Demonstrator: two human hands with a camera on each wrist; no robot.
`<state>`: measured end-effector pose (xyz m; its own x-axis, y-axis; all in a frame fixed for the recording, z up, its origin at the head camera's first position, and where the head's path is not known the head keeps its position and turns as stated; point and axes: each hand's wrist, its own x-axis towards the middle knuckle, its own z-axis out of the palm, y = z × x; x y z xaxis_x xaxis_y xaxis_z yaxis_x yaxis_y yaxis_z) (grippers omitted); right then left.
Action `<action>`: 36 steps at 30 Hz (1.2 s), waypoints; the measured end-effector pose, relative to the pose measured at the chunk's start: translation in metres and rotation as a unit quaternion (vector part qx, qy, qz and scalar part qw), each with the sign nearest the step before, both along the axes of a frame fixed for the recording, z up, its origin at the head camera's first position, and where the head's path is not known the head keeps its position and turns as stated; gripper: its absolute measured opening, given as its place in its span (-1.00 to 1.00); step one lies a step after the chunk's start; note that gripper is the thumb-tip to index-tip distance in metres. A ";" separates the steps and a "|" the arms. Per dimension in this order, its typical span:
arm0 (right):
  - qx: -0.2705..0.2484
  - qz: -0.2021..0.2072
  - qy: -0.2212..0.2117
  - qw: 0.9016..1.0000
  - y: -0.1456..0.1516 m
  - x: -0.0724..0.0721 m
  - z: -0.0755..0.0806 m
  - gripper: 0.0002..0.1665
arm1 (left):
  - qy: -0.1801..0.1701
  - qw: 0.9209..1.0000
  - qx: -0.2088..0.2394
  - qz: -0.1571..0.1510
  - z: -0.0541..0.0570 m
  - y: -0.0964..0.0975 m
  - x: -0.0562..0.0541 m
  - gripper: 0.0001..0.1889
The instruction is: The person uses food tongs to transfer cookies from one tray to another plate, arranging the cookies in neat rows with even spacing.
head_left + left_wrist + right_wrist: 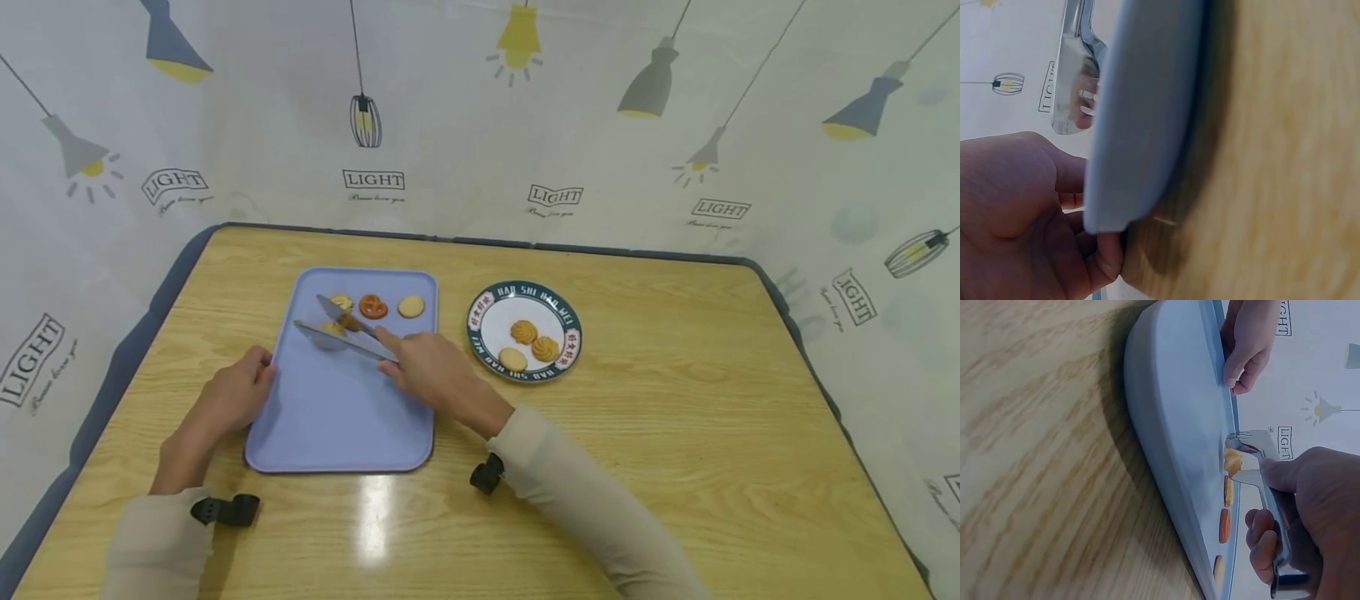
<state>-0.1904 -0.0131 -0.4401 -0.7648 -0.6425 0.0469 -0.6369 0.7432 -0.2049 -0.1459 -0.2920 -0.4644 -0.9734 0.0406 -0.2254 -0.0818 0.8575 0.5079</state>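
One pair of metal tongs (pixel 345 341) is held low over the far left part of a lilac tray (pixel 337 425), its long axis running diagonally: the hinged end sits back by the right hand (pixel 435 371), and the tips point to the far left. The right hand is curled round the tongs, thumb on one side and fingers on the other. Its two arms stand apart, and the right wrist view shows a pronged blade (pixel 1250 449) and a plainer blade (pixel 1249 477) with a golden cookie (pixel 1233 462) between them; whether they press on it, I cannot tell. Beyond the tongs, a piped cookie (pixel 342 301), a pretzel (pixel 373 307) and a pale round cookie (pixel 411 307) form a row across the tray. The tray's long axis runs from near to far, and the left hand (pixel 232 396) pinches its left rim, with fingers under the edge. To the right of the tray, well apart from the tongs, a green-rimmed plate (pixel 497 332) holds three cookies (pixel 523 332) on the wooden table (pixel 675 417).
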 end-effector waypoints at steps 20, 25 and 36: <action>-0.053 0.004 -0.052 0.997 0.017 0.001 0.013 -0.30 | 0.000 1.000 -0.003 -0.001 0.003 0.001 0.002 -0.64; -0.086 0.000 -0.041 0.995 0.039 0.000 0.028 -0.32 | -0.005 1.000 -0.004 0.004 0.001 0.000 0.002 -0.63; -0.122 -0.034 -0.021 0.992 0.102 -0.002 0.038 -0.37 | -0.014 1.000 -0.001 0.004 0.001 0.001 0.001 -0.61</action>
<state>-0.1928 0.0892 -0.4025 -0.8105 -0.5627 0.1624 -0.5743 0.7094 -0.4085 -0.1452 -0.2909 -0.4633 -0.9668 0.0332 -0.2533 -0.1023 0.8581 0.5033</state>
